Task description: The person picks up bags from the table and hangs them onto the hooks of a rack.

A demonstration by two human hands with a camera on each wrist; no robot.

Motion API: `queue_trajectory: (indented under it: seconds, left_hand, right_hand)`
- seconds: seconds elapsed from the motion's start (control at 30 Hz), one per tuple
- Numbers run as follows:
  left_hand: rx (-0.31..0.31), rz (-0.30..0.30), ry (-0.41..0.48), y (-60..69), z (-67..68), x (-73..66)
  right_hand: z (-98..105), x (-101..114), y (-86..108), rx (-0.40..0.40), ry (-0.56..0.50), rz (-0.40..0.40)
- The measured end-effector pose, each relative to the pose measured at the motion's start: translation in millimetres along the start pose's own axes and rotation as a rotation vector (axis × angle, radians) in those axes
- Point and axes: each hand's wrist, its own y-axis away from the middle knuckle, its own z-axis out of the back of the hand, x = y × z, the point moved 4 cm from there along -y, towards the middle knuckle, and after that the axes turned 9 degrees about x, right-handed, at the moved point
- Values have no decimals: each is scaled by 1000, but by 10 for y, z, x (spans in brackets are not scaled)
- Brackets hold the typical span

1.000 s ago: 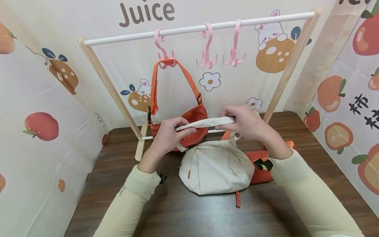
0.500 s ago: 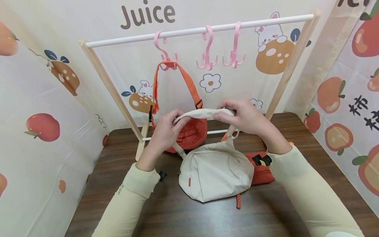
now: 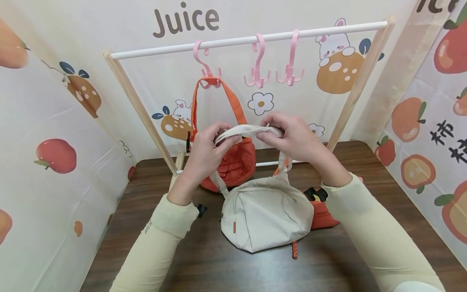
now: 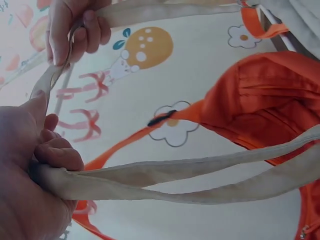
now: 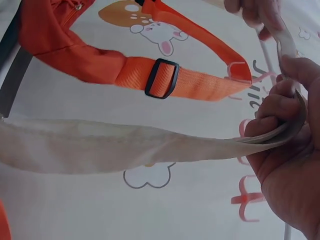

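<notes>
A cream bag (image 3: 270, 215) rests on the table, its strap (image 3: 245, 129) lifted in an arch above it. My left hand (image 3: 208, 150) pinches the strap's left part between thumb and fingers. At the strap's right part, my right hand (image 3: 292, 136) grips it with curled fingers. In the left wrist view two lengths of the strap (image 4: 200, 190) run from my fist toward the bag. Behind my hands an orange-red bag (image 3: 238, 164) hangs by its orange strap (image 5: 200, 84) from a pink hook (image 3: 208, 75) on the left of the rail.
A white rail (image 3: 233, 41) on wooden legs spans the back. Two more pink hooks (image 3: 257, 73) hang on it, with no bag on them. Another red bag (image 3: 322, 215) with a black buckle lies on the table (image 3: 189, 263), partly behind the cream bag and my right arm.
Both hands have risen with the strap and moved slightly closer together, bending it into a higher arch. The cream bag's body stays on the table.
</notes>
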Motion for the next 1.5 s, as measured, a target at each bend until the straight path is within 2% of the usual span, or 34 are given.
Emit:
queue_trajectory:
  seconds: [0.27, 0.37, 0.47, 0.63, 0.87, 1.17, 1.37, 1.5]
  left_hand:
    - [44, -59, -61, -67, -7, -108]
    - [40, -85, -115, -85, -3, -129]
    - [41, -100, -172, -98, 6, -148]
    - [58, -129, -240, -114, 29, -177]
    - [114, -165, -234, -136, 41, -197]
    - [167, -89, -189, -169, 75, -203]
    - [211, -54, -153, -195, 98, -206]
    - [197, -47, -189, -224, 128, -200]
  right_hand:
    - [-28, 114, -77, 40, 21, 11]
    - [-33, 155, -108, 47, 51, 56]
    - [-44, 186, -136, 48, 119, 133]
    - [-47, 206, -153, 3, 210, 244]
    - [-29, 190, -170, -35, 246, 267]
    - [-19, 178, -183, 46, 166, 205]
    - [-5, 176, -202, 15, 151, 233]
    - [4, 176, -212, -1, 185, 250]
